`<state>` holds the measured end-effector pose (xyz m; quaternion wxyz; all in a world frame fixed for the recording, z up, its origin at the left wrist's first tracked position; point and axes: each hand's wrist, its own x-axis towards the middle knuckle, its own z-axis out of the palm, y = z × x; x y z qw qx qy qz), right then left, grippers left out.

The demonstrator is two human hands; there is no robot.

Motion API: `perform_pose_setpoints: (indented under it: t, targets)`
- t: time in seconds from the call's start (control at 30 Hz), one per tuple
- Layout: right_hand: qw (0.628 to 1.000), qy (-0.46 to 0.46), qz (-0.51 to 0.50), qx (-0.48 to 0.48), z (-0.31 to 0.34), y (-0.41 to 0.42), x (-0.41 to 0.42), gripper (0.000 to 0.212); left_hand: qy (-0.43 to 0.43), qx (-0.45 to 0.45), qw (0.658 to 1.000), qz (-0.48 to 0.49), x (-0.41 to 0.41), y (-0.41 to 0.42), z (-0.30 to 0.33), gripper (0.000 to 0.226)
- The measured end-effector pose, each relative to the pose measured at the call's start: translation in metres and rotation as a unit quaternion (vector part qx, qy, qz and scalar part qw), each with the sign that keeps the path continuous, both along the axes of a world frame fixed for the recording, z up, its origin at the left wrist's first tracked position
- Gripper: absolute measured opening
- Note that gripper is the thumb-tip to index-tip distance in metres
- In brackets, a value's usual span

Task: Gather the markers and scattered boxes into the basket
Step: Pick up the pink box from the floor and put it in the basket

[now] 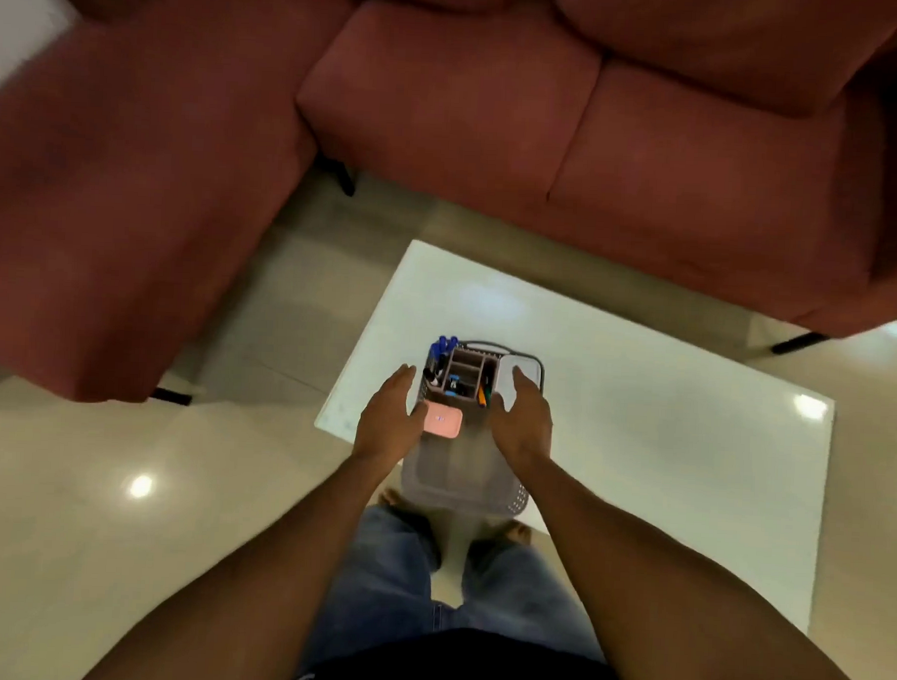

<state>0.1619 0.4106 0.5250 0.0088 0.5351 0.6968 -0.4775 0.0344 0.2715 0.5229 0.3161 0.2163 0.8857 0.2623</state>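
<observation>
Jeans (400, 569) below; both hands flank the grey basket (460, 484) on the white table (663, 426), left hand (389, 424) and right hand (522, 425) with straight fingers, beside a pink box (442, 419) and blue markers (443, 347).

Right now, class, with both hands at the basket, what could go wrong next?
1. The basket seems to overhang the white table's near edge, so a nudge might tip it off.
2. The pink box by the left hand looks perched on top and could slide out.
3. The blue markers stick up above the rim; the right hand might knock them.
</observation>
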Motion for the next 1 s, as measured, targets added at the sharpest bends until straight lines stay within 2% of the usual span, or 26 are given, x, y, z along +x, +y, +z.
perform_pose_setpoints:
  t: [0.1,0.37,0.47,0.7,1.0]
  targets:
    - [0.997,0.023,0.029,0.061,0.027,0.013,0.017,0.059,0.057,0.027,0.998,0.006,0.014,-0.001,0.039,0.058]
    - [0.984,0.054,-0.013,0.170,0.093,0.023,0.078,0.058,0.129,0.102,0.986,-0.013,0.046,0.014,0.118,0.051]
    - [0.975,0.053,-0.056,0.206,0.111,0.014,0.117,0.058,0.150,0.127,0.978,-0.077,0.068,0.023,0.133,0.050]
    - [0.942,0.024,-0.174,0.285,0.152,-0.025,0.265,0.058,0.151,0.209,0.940,-0.225,0.166,0.029,0.153,0.047]
    - [0.898,0.002,-0.307,0.315,0.197,-0.060,0.432,0.060,0.149,0.265,0.884,-0.355,0.316,0.034,0.187,0.048]
